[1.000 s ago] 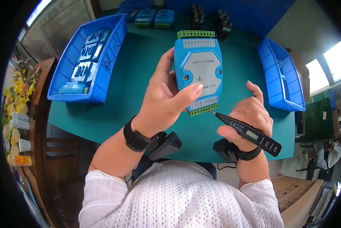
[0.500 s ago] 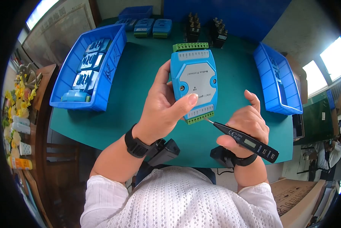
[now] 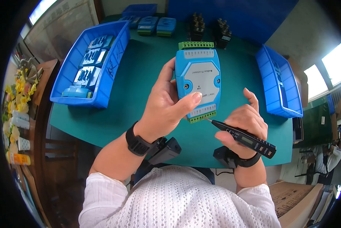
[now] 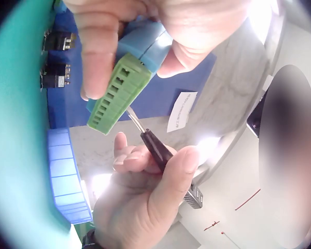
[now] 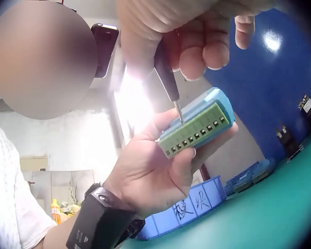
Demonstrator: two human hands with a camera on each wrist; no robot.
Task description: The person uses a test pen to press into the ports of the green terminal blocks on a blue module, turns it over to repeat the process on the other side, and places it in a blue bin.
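Observation:
My left hand (image 3: 164, 104) grips a blue module (image 3: 201, 72) above the table, thumb on its grey label. Green screw terminal blocks run along the module's far end and its near end (image 3: 202, 117). In my right hand (image 3: 248, 119) is a black voltage tester screwdriver (image 3: 246, 140) with a small display, held between thumb and fingers while the index finger sticks up. Its metal tip (image 5: 180, 114) meets the screw side of the near terminal block (image 5: 197, 129) in the right wrist view. The left wrist view shows the tester's shaft (image 4: 136, 120) against that block's side.
On the left stands a blue bin (image 3: 111, 81) with several modules in it; another blue bin (image 3: 288, 104) stands on the right. More blue modules (image 3: 166, 26) and black parts with metal posts (image 3: 197, 28) sit along the back of the green table (image 3: 147, 53).
The tester has rolled about its length in my right hand, its display face now narrower to view, and its handle lies a little flatter. Its tip stays at the near terminal block.

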